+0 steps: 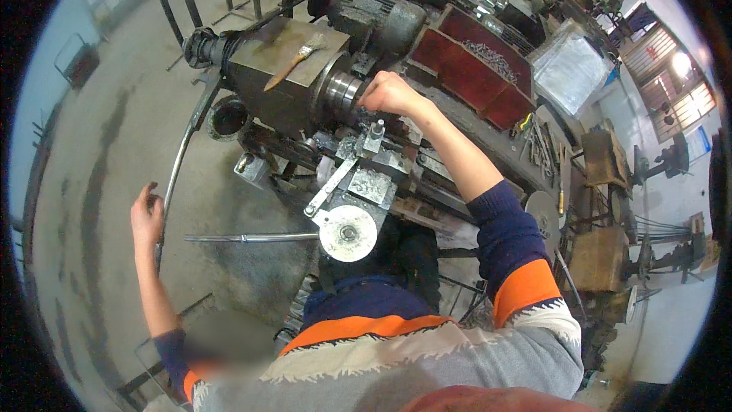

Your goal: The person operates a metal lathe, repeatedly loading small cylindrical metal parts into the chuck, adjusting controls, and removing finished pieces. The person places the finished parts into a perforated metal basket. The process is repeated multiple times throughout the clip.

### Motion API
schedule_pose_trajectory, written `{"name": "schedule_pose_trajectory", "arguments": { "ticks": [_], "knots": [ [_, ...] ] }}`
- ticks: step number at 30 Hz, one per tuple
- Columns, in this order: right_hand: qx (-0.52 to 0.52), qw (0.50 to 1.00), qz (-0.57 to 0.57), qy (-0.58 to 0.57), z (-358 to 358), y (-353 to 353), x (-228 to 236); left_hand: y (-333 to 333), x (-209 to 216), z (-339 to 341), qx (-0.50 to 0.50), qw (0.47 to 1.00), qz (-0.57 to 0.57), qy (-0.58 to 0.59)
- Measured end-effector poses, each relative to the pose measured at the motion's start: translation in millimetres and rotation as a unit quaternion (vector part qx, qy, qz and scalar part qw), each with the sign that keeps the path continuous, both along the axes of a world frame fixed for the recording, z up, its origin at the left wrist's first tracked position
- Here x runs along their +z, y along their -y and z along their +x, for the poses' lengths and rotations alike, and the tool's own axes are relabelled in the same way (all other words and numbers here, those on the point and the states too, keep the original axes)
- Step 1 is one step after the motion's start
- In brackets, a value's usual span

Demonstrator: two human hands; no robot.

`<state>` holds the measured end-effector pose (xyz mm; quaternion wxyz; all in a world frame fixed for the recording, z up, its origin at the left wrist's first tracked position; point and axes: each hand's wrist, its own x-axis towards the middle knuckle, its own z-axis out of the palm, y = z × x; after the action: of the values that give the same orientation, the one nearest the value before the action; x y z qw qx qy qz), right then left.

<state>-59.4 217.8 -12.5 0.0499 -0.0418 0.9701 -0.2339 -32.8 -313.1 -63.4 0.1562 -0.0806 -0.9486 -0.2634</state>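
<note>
My right hand [393, 94] is at the front of the lathe's round metal chuck [341, 92], its fingers pinched together. Whatever lies between those fingertips is hidden. My left hand [146, 217] is out at the far left, beside a long curved metal lever [180, 154] that runs up to the headstock. Its fingers are loosely bent and apart, with nothing seen in them. A wooden-handled brush [293, 63] lies on top of the headstock [255, 53]. Below my right hand stands the tool post [374, 137], dusted with metal chips.
A pale round dial [348, 233] and a straight handle bar [252, 238] stand close to my body. Behind the lathe are a motor [377, 15] and a dark red tray [457, 80] with metal shavings. Several hand tools [541, 145] lie at the right.
</note>
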Motion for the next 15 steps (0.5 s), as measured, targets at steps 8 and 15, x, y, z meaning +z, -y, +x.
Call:
{"name": "schedule_pose_trajectory", "arguments": {
  "ticks": [8, 15],
  "knots": [
    [0.019, 0.998, 0.056, 0.017, -2, 13, 3, -20, -8, 12, 0.03, 0.985, -0.135, 0.102],
    [0.043, 0.995, 0.019, -0.085, -2, 10, -5, 59, -13, -76, 0.108, 0.906, -0.399, 0.091]
  ]
}}
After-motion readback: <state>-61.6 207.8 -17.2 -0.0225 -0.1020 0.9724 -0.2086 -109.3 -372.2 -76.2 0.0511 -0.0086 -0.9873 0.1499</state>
